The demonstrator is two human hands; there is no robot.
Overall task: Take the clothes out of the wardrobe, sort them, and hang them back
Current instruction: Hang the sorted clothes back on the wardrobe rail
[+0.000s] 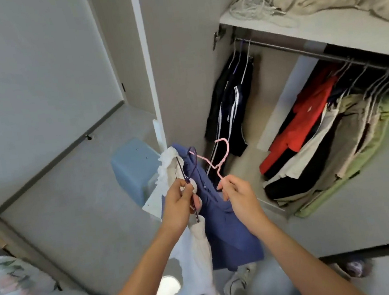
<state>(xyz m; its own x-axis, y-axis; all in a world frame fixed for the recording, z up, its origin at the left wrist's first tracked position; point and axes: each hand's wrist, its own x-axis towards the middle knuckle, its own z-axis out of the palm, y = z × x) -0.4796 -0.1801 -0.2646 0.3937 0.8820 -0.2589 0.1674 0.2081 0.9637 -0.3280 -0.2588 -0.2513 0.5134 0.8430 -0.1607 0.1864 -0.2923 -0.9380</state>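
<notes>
The left hand point(181, 203) is curled tight round a dark purple hanger point(187, 177), and a white garment point(195, 249) hangs down from that hanger, below the hand; the right hand point(236, 194) pinches the thin wire of a pink hanger point(217, 161), and its hook sticks up above the fingers; a blue garment point(224, 228) hangs between the two hands and droops low under them; I cannot tell for sure which hanger the blue garment sits on.

Both hands are in front of the wardrobe rail point(298, 50), lower down than it and to its left; so these two pieces are out of the wardrobe right now, and they are not hung back yet.

At the left end of the rail some dark clothes with white stripes point(228, 104) hang close together; further right along the rail hang a red top point(306, 120), pale beige clothes point(347, 134) and a light green one point(368, 151), all pushed up against each other; above the rail a shelf point(320, 26) holds a fluffy bundle and some white cord.

My guess is the job is in the middle; the dark things look grouped apart from the bright and pale ones, so some sorting may be done; the white and blue pieces still need a place on the rail; I cannot tell if more clothes are waiting somewhere out of view.
</notes>
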